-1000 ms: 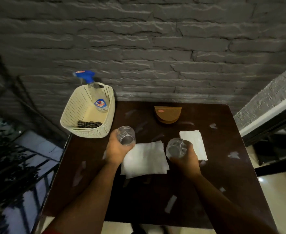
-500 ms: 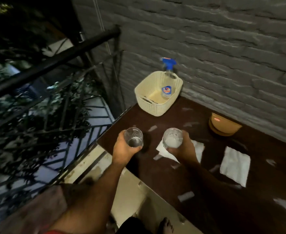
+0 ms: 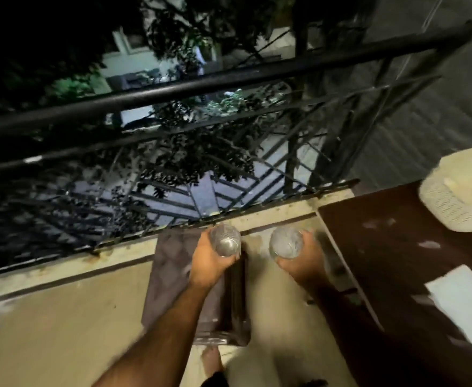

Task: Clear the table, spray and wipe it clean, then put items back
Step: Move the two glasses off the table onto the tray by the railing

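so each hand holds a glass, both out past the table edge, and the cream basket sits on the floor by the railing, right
Not quite. The cream basket sits on the dark table, not on the floor. The head view shows it. The rest holds: the left hand and right hand each hold a glass past the table edge.

I am looking at a home balcony at night: a black metal railing (image 3: 201,88) runs beyond my left hand (image 3: 209,263), dark trees (image 3: 195,152) and a neighbouring building (image 3: 129,62) behind it, a dark brown table (image 3: 396,241) just right of my right hand (image 3: 299,263).
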A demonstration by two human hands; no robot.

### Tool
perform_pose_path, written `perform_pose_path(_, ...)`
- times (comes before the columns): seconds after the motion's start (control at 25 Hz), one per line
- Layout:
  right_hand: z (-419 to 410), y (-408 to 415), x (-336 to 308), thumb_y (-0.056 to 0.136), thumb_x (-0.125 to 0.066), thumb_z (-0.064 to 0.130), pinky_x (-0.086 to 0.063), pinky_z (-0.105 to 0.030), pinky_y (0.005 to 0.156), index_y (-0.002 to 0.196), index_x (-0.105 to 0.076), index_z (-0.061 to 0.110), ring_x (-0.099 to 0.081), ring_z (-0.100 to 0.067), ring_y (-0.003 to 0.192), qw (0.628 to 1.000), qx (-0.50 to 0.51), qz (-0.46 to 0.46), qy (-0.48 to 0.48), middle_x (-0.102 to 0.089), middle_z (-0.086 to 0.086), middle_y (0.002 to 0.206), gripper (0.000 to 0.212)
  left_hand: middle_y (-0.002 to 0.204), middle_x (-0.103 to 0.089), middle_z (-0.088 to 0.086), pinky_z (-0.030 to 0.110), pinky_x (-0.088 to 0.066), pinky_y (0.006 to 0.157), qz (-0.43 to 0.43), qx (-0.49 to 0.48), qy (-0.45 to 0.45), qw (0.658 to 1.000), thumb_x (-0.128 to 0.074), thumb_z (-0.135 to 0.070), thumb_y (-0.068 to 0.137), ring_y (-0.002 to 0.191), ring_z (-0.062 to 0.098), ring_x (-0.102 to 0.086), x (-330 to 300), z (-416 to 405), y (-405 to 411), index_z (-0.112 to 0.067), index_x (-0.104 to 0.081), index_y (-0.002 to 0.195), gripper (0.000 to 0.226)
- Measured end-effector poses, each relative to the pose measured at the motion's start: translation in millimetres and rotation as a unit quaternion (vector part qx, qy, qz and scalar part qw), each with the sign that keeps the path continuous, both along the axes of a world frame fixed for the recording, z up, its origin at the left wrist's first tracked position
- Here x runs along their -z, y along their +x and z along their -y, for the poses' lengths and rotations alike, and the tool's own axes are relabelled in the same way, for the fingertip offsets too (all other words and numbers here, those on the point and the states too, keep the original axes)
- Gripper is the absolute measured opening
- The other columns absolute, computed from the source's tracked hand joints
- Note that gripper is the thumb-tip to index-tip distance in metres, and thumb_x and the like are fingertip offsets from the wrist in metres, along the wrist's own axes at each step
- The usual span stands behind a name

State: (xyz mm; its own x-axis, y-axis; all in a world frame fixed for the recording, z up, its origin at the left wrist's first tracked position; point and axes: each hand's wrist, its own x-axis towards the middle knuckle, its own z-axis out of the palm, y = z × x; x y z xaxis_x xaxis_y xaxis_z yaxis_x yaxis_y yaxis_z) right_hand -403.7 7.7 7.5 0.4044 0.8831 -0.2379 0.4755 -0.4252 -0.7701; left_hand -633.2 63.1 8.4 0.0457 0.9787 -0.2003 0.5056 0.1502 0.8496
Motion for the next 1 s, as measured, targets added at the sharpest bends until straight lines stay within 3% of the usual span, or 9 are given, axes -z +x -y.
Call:
perform_pose_path(0.16,-42,-104,28,0.061,-0.088,0.025,-0.047,-0.030,0.082,0.127,-0.051,0.019,-0.061,-0.023,0.105,0.999,-0.039,-0.004,-0.021,-0.060,0.003,0.113,0.076,0.121,-0.061,0.011,0.017,-0.052,0.078,0.048,-0.070,-0.060,0.995,-0.086,0.005,0.058,0.094,0.013,-0.062,38,-32,-108,-0.010,-0.045,0.122,0.077)
perform_pose_path(0.28,-74,-159,67,0.053,-0.086,0.035,-0.052,-0.042,0.090,0.129,-0.050,0.023,-0.058,-0.028,0.112,0.998,-0.033,-0.008,-0.047,-0.061,-0.004,0.123,0.085,0.117,-0.063,-0.002,0.038,-0.053,0.090,0.038,-0.110,-0.074,0.990,-0.094,-0.028,0.046,0.102,0.014,-0.064,77,-61,-168,-0.028,-0.045,0.122,0.090)
perform_pose_path(0.36,-90,-184,98,0.056,-0.082,0.047,-0.049,-0.047,0.096,0.133,-0.046,0.025,-0.056,-0.027,0.118,0.998,-0.034,0.015,-0.056,-0.057,-0.004,0.130,0.088,0.113,-0.061,-0.008,0.030,-0.051,0.092,0.015,-0.124,-0.072,0.990,-0.092,-0.031,0.047,0.101,0.007,-0.063,98,-77,-189,-0.028,-0.045,0.120,0.087)
perform_pose_path(0.44,-107,-199,122,0.064,-0.079,0.049,-0.046,-0.050,0.100,0.139,-0.042,0.022,-0.054,-0.028,0.123,0.996,-0.034,0.037,-0.068,-0.054,-0.006,0.136,0.089,0.112,-0.059,-0.013,0.022,-0.049,0.092,0.011,-0.123,-0.062,0.990,-0.093,-0.028,0.050,0.100,-0.001,-0.060,118,-90,-198,-0.028,-0.043,0.121,0.087)
perform_pose_path(0.56,-127,-210,142,0.061,-0.081,0.034,-0.049,-0.049,0.098,0.142,-0.036,0.024,-0.056,-0.029,0.119,0.995,-0.035,0.034,-0.086,-0.055,-0.005,0.134,0.093,0.120,-0.060,-0.009,0.037,-0.050,0.097,0.007,-0.115,-0.077,0.990,-0.091,-0.038,0.047,0.107,0.007,-0.061,161,-105,-203,-0.034,-0.037,0.127,0.097)
perform_pose_path(0.76,-149,-218,180,0.062,-0.081,0.027,-0.051,-0.043,0.093,0.134,-0.041,0.028,-0.062,-0.026,0.111,0.993,-0.041,0.043,-0.098,-0.061,0.002,0.127,0.083,0.121,-0.061,-0.010,0.038,-0.048,0.099,0.028,-0.125,-0.084,0.988,-0.090,-0.037,0.051,0.111,0.009,-0.060,213,-122,-196,-0.037,-0.033,0.134,0.100)
perform_pose_path(0.88,-149,-220,196,0.063,-0.081,0.031,-0.052,-0.039,0.089,0.132,-0.040,0.032,-0.063,-0.023,0.108,0.993,-0.040,0.051,-0.102,-0.060,0.005,0.127,0.081,0.120,-0.061,-0.013,0.033,-0.046,0.099,0.048,-0.120,-0.072,0.989,-0.089,-0.026,0.059,0.112,0.004,-0.059,224,-120,-191,-0.045,-0.037,0.129,0.089)
perform_pose_path(1.0,-149,-218,207,0.065,-0.080,0.033,-0.053,-0.044,0.088,0.134,-0.040,0.028,-0.065,-0.030,0.106,0.992,-0.033,0.049,-0.113,-0.063,-0.001,0.124,0.080,0.120,-0.060,-0.016,0.025,-0.044,0.097,0.047,-0.115,-0.065,0.990,-0.088,-0.022,0.061,0.111,-0.002,-0.057,228,-114,-187,-0.051,-0.037,0.124,0.086)
